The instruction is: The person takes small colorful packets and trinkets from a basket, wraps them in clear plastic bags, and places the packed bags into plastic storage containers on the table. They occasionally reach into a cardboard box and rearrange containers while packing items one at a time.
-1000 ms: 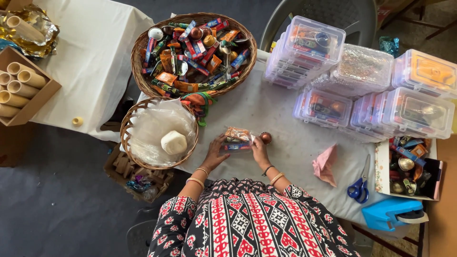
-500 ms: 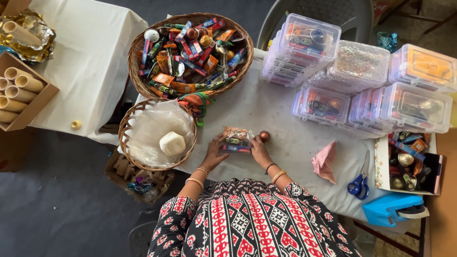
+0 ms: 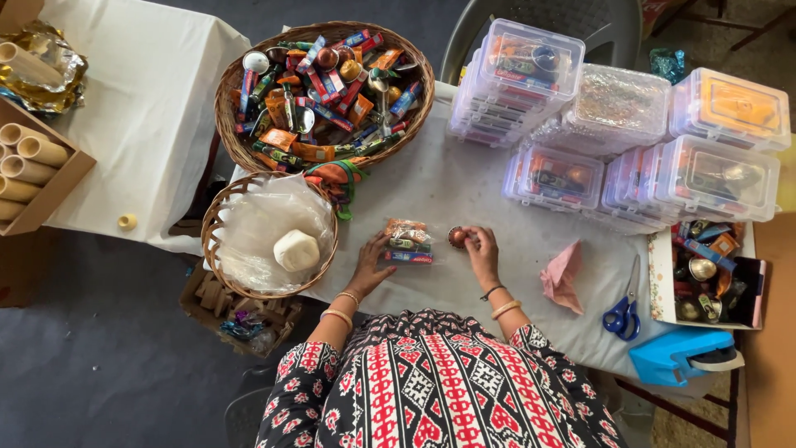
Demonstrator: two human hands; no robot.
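Left hand (image 3: pixel 371 264) sits centre frame, fingers spread flat, tips pressing the near edge of a small clear packet of wrapped items (image 3: pixel 407 241). Looks to me like it's pinning the packet so it doesn't slide on the cloth. Not gripping it, just contact.

Right hand (image 3: pixel 481 253) is just right of the packet, fingertips closed around a small round brown ball (image 3: pixel 457 237), which sits at the packet's right end, touching or nearly so; I can't tell which from here. Ball held low, at the table surface.

Supplies ring the work spot, my guess so everything is in arm's reach: big wicker basket (image 3: pixel 240 137) of mixed wrapped pieces at upper centre, smaller basket (image 3: pixel 212 242) lined with clear plastic and holding one white block (image 3: pixel 296 250) at left centre. Stacked clear lidded boxes (image 3: pixel 630 116) across upper right. Pink folded paper (image 3: pixel 564 274), blue-handled scissors (image 3: pixel 622 311) and a blue tape dispenser (image 3: pixel 676 355) at lower right, beside an open carton (image 3: pixel 661 274) of more pieces.

Surface: table under white cloth (image 3: pixel 464 182), slightly creased. Second white-covered table (image 3: pixel 141 91) at upper left with a cardboard box of tubes (image 3: pixel 29 166). Floor dark grey; a grey plastic chair (image 3: pixel 539 21) at the top edge.
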